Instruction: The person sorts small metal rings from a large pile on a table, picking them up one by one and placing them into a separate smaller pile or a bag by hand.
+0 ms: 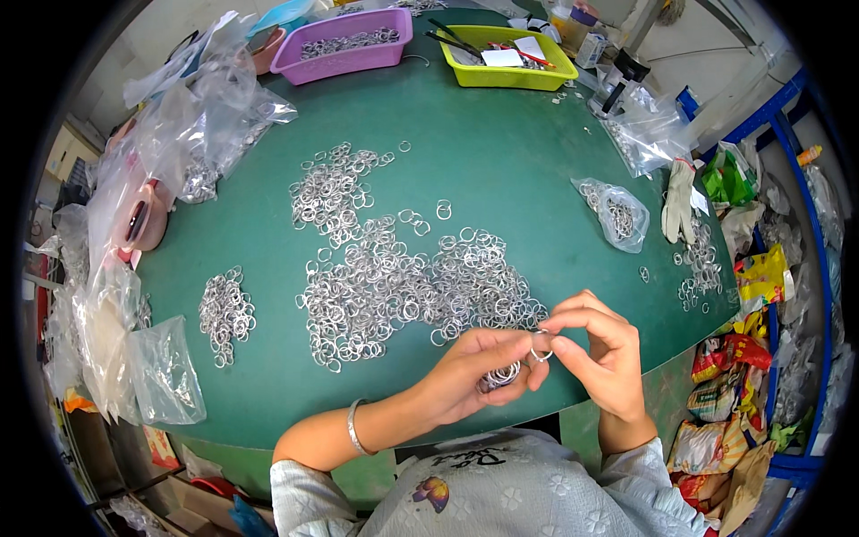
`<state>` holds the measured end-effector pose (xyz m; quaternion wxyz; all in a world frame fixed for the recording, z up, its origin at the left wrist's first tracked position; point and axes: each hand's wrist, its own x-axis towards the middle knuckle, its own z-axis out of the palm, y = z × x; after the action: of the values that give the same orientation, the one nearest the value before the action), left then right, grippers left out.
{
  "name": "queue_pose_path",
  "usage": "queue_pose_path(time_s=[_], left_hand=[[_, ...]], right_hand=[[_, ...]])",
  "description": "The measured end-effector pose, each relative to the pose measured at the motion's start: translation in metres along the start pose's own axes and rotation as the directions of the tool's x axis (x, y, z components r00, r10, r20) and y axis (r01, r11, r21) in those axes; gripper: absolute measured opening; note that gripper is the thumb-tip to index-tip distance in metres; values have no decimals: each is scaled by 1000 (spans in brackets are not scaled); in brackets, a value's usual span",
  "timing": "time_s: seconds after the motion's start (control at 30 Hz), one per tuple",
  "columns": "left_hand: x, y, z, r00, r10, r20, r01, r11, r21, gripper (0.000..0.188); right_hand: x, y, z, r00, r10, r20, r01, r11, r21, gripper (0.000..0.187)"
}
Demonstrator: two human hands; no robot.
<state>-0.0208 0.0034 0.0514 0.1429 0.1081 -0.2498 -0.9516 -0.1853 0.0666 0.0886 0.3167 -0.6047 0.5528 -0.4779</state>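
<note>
My left hand point(479, 369) is closed round several silver metal rings point(499, 379), held low over the near edge of the green table. Between the two hands is a single metal ring point(540, 353), pinched by the thumb and fingers of my right hand point(598, 345) and touching my left fingertips. Just beyond my hands spreads a large loose pile of metal rings point(385, 282) running back toward the table's middle. A smaller ring pile point(226, 309) lies to the left. Part of what my left palm holds is hidden by the fingers.
At the back stand a purple basket point(344, 70) of rings and a yellow-green basket point(465, 79) with tools. Clear plastic bags point(170, 367) crowd the left edge. A bag of rings point(617, 219), a white glove point(677, 201) and loose rings point(702, 259) lie at the right.
</note>
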Motion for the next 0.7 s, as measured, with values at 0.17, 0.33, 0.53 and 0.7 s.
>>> queue_pose_path(time_s=[0.17, 0.33, 0.53, 0.7], left_hand=[[-4, 0, 1, 999, 2, 40, -1, 1000, -10, 36], [-7, -1, 1, 993, 22, 120, -11, 996, -85, 34], [-13, 1, 11, 996, 23, 86, -13, 993, -120, 35], [-14, -5, 13, 997, 52, 49, -45, 991, -123, 33]], right_hand=[[-1, -6, 2, 1000, 7, 10, -8, 999, 35, 15], [-2, -11, 4, 999, 35, 24, -38, 991, 130, 14], [-4, -10, 6, 991, 124, 48, -133, 945, 298, 12], [-5, -11, 7, 988, 139, 71, -155, 919, 362, 12]])
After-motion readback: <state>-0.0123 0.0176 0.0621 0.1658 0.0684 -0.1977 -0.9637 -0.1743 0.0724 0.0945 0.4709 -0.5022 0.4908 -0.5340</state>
